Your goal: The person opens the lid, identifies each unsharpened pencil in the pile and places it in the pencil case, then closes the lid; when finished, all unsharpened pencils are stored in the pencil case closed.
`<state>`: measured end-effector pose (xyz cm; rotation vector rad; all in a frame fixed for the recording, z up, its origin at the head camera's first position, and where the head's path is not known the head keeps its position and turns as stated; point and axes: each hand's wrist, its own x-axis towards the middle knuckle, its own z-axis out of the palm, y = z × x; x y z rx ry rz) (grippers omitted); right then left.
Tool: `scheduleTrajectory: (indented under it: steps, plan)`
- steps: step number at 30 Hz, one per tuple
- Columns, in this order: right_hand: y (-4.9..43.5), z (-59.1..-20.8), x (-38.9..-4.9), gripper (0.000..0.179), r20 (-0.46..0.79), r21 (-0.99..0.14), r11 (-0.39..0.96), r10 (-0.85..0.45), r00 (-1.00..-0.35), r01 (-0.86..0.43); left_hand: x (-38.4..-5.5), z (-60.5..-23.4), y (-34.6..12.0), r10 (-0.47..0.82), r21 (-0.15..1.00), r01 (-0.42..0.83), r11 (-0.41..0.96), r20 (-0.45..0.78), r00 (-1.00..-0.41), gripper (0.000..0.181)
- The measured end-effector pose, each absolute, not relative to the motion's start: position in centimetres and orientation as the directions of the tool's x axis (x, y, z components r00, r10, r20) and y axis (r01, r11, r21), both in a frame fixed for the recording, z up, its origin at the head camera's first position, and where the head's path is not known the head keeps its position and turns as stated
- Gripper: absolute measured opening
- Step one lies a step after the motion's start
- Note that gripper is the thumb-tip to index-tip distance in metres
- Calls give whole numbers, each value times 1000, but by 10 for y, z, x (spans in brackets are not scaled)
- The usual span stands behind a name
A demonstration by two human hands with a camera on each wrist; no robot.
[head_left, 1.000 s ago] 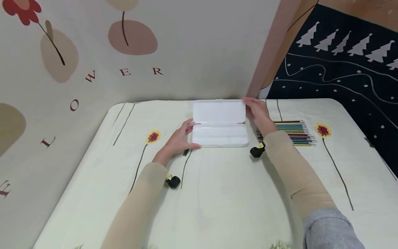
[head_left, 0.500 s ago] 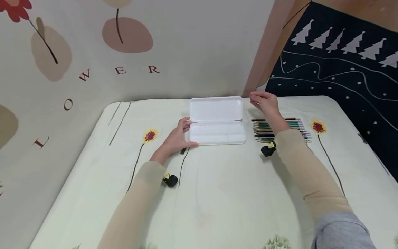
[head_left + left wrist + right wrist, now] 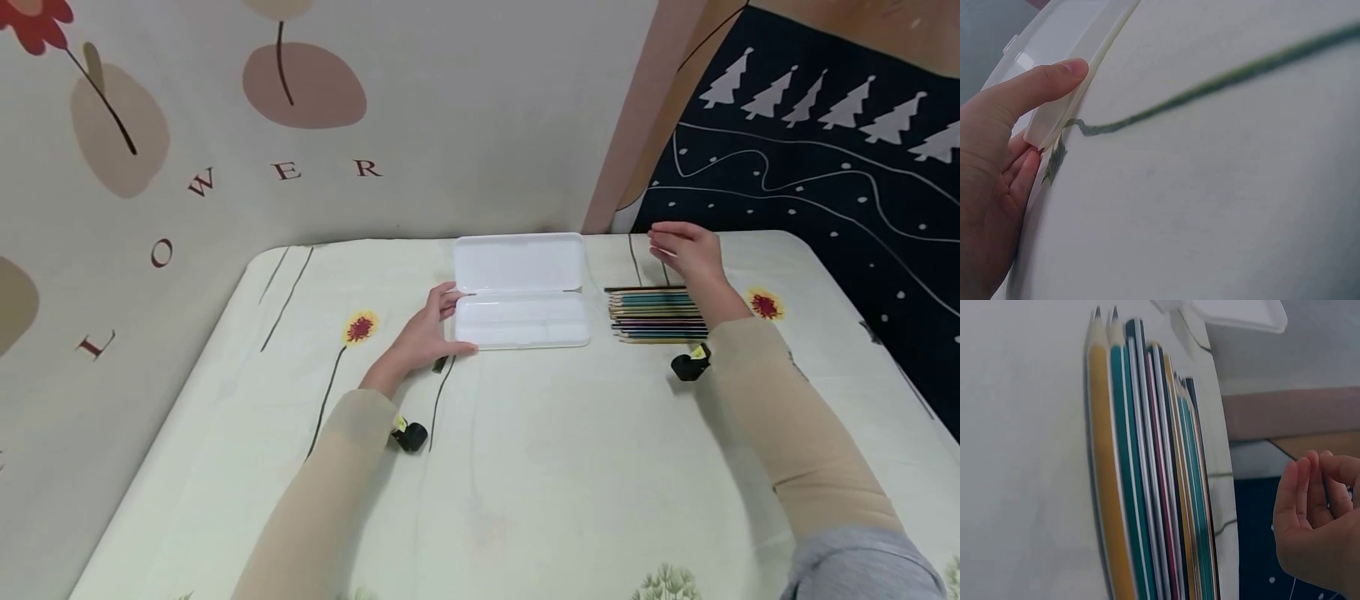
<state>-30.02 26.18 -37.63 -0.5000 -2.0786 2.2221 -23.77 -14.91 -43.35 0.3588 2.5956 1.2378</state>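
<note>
We find the white case [image 3: 521, 321] lying open near the far edge of the pale surface [image 3: 555, 467], its lid [image 3: 517, 262] laid back behind the shallow front half. The left hand [image 3: 422, 337] grips its left end, thumb on the front rim and fingers at the side. Just right of the case we see a row of colored pencils [image 3: 656, 317], side by side, sharpened tips toward it. The right hand [image 3: 693, 265] is in the air above the row's far side; its grip is loose, fingers bent and fingertips close together. Around these, we notice sunflower prints on the surface, a lettered backdrop [image 3: 480, 167] behind, and dark fabric [image 3: 817, 200] with pale trees at right.
</note>
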Motion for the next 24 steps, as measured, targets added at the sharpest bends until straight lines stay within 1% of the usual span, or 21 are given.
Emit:
scheduleTrajectory:
  steps: [2,5,9,11,12,17,22,24]
  plan:
    - [272,-381,-302,26,-205,-979,-73,274,-940,192,-237,-432,-149,322,785,117,609,-110,-940,113]
    - [289,-393,-306,31,-193,-981,-53,276,-942,186,-237,-433,-149,324,786,118,607,-110,-940,112]
    - [312,-406,-308,38,-181,-983,-83,261,-948,165,-238,-434,-149,326,787,118,606,-111,-939,111]
    - [316,-404,-305,37,-190,-982,-69,275,-943,178,-238,-435,-149,326,785,119,608,-110,-939,112]
    - [317,-403,-303,35,-202,-979,-90,291,-935,184,-238,-435,-149,326,785,121,607,-107,-939,112]
    - [318,-387,-285,25,-236,-971,-46,324,-916,234,-239,-438,-150,326,785,128,606,-98,-940,111]
    - [324,-382,-276,26,-251,-964,-4,325,-912,264,-239,-438,-150,324,790,125,600,-98,-941,111]
    - [328,-383,-275,27,-257,-958,32,336,-906,283,-239,-437,-150,325,792,123,598,-99,-940,111]
